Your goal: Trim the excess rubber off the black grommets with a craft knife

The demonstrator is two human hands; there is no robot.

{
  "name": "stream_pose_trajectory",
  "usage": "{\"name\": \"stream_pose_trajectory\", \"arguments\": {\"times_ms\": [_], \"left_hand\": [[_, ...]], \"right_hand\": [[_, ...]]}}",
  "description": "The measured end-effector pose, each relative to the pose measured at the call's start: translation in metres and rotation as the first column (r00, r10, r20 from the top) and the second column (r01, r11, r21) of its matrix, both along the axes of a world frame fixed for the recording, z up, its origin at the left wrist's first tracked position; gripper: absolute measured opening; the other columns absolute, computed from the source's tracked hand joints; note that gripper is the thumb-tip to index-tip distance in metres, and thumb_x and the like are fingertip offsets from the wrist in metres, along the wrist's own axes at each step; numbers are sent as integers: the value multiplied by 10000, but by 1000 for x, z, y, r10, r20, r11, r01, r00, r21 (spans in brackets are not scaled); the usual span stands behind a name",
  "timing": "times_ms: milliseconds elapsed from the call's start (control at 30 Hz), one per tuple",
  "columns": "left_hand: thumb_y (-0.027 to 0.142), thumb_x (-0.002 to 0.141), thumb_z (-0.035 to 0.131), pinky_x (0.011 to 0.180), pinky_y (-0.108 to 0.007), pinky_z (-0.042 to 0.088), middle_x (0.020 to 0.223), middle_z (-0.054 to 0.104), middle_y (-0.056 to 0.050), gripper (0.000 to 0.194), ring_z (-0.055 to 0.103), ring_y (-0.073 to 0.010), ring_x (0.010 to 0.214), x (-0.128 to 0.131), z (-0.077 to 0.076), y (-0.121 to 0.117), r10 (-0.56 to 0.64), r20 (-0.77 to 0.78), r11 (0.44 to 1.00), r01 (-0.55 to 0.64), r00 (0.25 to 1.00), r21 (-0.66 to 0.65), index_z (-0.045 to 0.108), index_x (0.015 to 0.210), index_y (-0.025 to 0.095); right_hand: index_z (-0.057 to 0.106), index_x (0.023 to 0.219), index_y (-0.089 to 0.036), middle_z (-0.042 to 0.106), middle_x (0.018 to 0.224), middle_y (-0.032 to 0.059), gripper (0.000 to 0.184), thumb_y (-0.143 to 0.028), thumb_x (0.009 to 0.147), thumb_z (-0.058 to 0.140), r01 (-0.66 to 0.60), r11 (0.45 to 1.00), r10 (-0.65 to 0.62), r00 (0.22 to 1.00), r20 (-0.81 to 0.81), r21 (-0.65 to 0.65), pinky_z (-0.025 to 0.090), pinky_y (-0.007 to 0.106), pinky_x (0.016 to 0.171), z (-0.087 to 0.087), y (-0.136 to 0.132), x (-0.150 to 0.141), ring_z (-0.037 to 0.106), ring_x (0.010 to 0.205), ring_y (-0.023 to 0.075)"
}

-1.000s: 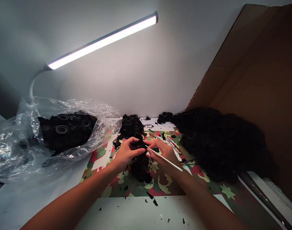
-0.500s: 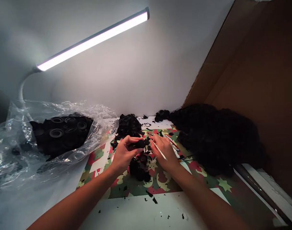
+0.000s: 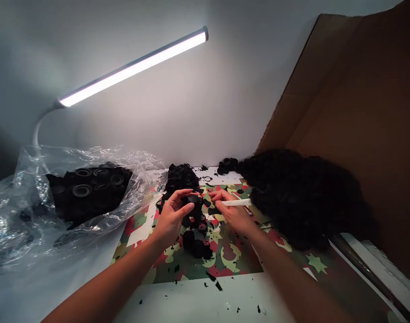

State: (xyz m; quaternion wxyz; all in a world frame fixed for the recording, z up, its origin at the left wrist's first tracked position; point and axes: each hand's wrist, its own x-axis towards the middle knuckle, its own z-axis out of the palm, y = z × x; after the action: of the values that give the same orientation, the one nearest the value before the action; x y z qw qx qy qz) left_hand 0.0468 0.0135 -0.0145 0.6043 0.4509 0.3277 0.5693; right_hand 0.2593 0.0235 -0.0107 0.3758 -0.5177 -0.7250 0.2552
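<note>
My left hand (image 3: 174, 213) is closed around a small, dark, rounded rubber-like part (image 3: 193, 198), gripped between thumb and fingers. My right hand (image 3: 232, 212), a little to the right, pinches a slim white-handled tool (image 3: 237, 202). The tool lies nearly level, with its handle pointing right; its working tip cannot be made out. Several black parts (image 3: 196, 246) and scraps rest below and between the hands on a camouflage-patterned sheet (image 3: 230, 258). A heap of black trimmings (image 3: 182, 177) lies just beyond my left hand.
At left, a clear plastic bag (image 3: 147, 168) holds black ringed parts (image 3: 81, 190). A large black pile (image 3: 302, 197) stands at right against a cardboard sheet (image 3: 352, 89). A lit bar lamp (image 3: 134, 67) hangs above. Black scraps (image 3: 218, 285) dot the white front surface.
The white-handled tool has swung from a downward slant to nearly level, and my right hand has turned with it. The hands have drawn slightly apart. The whole view has shifted a little downward.
</note>
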Motion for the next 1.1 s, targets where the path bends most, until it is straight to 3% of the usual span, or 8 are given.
{"name": "stream_pose_trajectory", "arguments": {"times_ms": [100,200,300,433,600,667,867,1100], "left_hand": [[271,752,805,929,-310,494,1153,717,-79,383,644,-209,1049,1,-6,1,-19,-36,1000,20,999,5,678,1110,217],[301,776,787,818,-295,527,1127,709,-78,386,647,-223,1017,0,-10,1,-55,-145,998,59,988,25,688,1143,231],[315,790,769,757,-279,532,1119,681,-72,387,640,-225,1011,0,-10,-1,-62,-274,992,90,960,90,708,1167,250],[263,732,802,801,-294,530,1053,676,-50,394,641,-214,980,1,-9,-3,17,-410,981,64,912,185,741,1121,244],[210,703,802,806,-321,536,949,738,-40,296,680,-219,892,1,-6,-4,-6,-512,992,68,859,102,730,990,194],[204,675,826,787,-320,544,905,747,-36,283,690,-220,866,1,-4,-4,-24,-490,995,70,872,76,722,938,187],[172,600,868,752,-282,562,904,762,-37,290,704,-199,855,4,-1,-5,2,-207,999,8,978,51,736,858,172],[151,568,868,637,-272,571,728,751,-6,253,691,-165,654,7,-4,-7,29,-197,999,-35,980,-26,730,779,164]], "right_hand": [[596,971,-223,686,893,25,235,-247,947,364,-31,999,24,973,-228,-26,485,307,775,4,-11,-15,647,837,184],[623,1070,-229,647,822,9,244,-342,985,423,-53,998,48,978,-202,-19,460,282,682,5,-20,-25,582,707,167],[656,981,-222,638,881,19,164,-346,945,554,-49,997,59,986,-155,67,440,267,655,4,-23,-29,556,715,159],[672,921,-214,640,869,14,59,-245,883,639,-58,993,71,990,-122,104,434,266,655,1,-24,-31,554,705,151],[687,909,-209,676,832,8,78,-232,836,673,-113,992,95,964,-247,-58,452,282,692,-2,-23,-32,605,750,167],[675,887,-203,653,798,-3,93,-255,812,696,-143,979,87,938,-334,-147,443,277,673,-3,-21,-32,593,736,161],[597,946,-209,529,653,-60,291,-352,752,761,-252,919,38,821,-570,-302,322,244,516,3,-20,-32,448,550,109],[633,943,-196,545,695,-31,233,-351,797,730,-257,938,102,848,-521,-234,362,262,561,2,-20,-30,493,626,134]]}}
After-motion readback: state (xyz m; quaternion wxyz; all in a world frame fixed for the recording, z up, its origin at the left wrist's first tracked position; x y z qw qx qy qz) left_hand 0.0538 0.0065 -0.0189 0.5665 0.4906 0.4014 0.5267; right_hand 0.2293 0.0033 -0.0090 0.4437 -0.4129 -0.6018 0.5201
